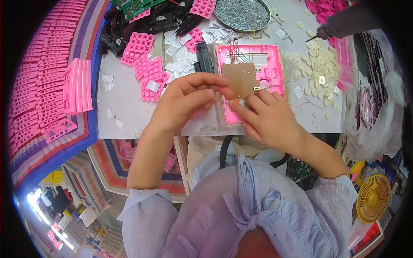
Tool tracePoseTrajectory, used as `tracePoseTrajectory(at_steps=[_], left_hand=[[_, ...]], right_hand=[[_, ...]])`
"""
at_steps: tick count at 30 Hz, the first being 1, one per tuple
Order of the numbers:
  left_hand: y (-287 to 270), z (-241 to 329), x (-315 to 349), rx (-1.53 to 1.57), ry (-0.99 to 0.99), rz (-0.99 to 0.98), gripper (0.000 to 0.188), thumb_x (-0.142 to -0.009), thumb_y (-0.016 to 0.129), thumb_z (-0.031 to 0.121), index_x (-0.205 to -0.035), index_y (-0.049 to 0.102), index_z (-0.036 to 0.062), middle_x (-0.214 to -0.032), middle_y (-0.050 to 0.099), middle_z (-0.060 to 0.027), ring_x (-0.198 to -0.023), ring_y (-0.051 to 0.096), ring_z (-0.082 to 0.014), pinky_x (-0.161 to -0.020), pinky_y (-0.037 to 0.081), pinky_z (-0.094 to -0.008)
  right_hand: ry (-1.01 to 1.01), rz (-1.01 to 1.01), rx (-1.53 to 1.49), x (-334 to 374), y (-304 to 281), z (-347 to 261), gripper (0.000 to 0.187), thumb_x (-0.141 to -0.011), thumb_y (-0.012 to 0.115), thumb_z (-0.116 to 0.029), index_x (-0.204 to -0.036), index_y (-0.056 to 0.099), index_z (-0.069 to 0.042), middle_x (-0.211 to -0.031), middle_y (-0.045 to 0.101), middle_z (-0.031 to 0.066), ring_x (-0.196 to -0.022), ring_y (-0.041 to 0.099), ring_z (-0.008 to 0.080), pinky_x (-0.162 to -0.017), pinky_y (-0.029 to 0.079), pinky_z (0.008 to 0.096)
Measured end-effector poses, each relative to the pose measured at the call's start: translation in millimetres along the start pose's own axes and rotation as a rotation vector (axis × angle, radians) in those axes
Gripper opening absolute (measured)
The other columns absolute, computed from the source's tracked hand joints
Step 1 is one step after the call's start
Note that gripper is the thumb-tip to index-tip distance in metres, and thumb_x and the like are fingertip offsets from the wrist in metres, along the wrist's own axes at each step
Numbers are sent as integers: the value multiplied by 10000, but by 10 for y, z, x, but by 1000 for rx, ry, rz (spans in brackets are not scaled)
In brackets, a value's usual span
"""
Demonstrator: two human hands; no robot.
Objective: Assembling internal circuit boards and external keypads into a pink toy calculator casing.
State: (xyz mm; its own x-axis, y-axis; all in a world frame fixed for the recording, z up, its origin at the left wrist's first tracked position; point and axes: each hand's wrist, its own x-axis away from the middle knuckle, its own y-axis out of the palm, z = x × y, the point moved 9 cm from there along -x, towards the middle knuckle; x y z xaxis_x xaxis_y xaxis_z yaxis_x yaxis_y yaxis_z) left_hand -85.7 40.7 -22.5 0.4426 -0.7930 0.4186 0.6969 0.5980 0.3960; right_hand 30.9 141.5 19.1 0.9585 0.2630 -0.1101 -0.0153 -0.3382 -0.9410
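A tan circuit board [239,79] lies tilted over a pink plastic housing [275,56] with thin wires running up from it. My left hand [183,99] is curled, its fingertips at the board's lower left edge. From the right, my right hand [273,118] closes its fingers at the board's lower edge, beside a small metal part on its corner. The tips of both hands are partly hidden. Just left of the housing stands a black plastic part [204,58].
Pink keypads [150,77] and white paper pieces lie left. A round tray of screws [241,15] stands at the back. White discs [320,69] are heaped right, below a hanging screwdriver [340,26]. Stacked pink parts [77,86] fill the left side. A yellow fan [373,198] sits lower right.
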Motion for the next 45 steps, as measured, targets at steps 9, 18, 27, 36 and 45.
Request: tracePoseTrajectory(at_steps=[9, 18, 27, 36, 45], left_hand=[[186, 7, -27, -232, 162, 74, 279, -883, 712, 25, -1154, 683, -37, -1015, 740, -105, -880, 692, -120, -730, 534, -236], [627, 93, 1, -685, 354, -60, 195, -848, 785, 143, -978, 712, 17, -777, 636, -44, -645, 559, -112, -588, 448, -257], [834, 63, -100, -686, 262, -122, 202, -823, 791, 52, -1001, 710, 5, -765, 597, 44, -637, 454, -21, -558, 365, -221], [1015, 103, 28, -1184, 679, -21, 339, -786, 813, 122, -1081, 662, 52, -839, 625, -65, -709, 594, -201, -632, 467, -322], [1112, -281, 119, -1253, 826, -42, 249, -803, 743, 75, -1034, 649, 77, -918, 641, -75, -825, 624, -290, -694, 515, -390]], right_hand=[[-27, -16, -206, 47, -39, 120, 337, -784, 714, -133, -1113, 701, -61, -914, 569, 78, -844, 554, 268, -724, 502, 381], [7, 381, -398, 122, -577, 294, 380, -730, 765, -58, -1104, 706, -86, -1028, 647, 101, -882, 644, 287, -731, 545, 373], [-12, 372, -436, 235, -591, 428, 388, -709, 787, -70, -1089, 724, -119, -964, 665, 70, -825, 634, 257, -670, 535, 340], [129, 334, -322, 530, -504, 587, 210, -749, 798, -122, -946, 733, -88, -823, 632, 31, -754, 603, 228, -600, 500, 336], [103, 186, -132, 626, -351, 422, 190, -737, 808, -102, -904, 724, -66, -783, 605, 37, -705, 565, 225, -569, 467, 348]])
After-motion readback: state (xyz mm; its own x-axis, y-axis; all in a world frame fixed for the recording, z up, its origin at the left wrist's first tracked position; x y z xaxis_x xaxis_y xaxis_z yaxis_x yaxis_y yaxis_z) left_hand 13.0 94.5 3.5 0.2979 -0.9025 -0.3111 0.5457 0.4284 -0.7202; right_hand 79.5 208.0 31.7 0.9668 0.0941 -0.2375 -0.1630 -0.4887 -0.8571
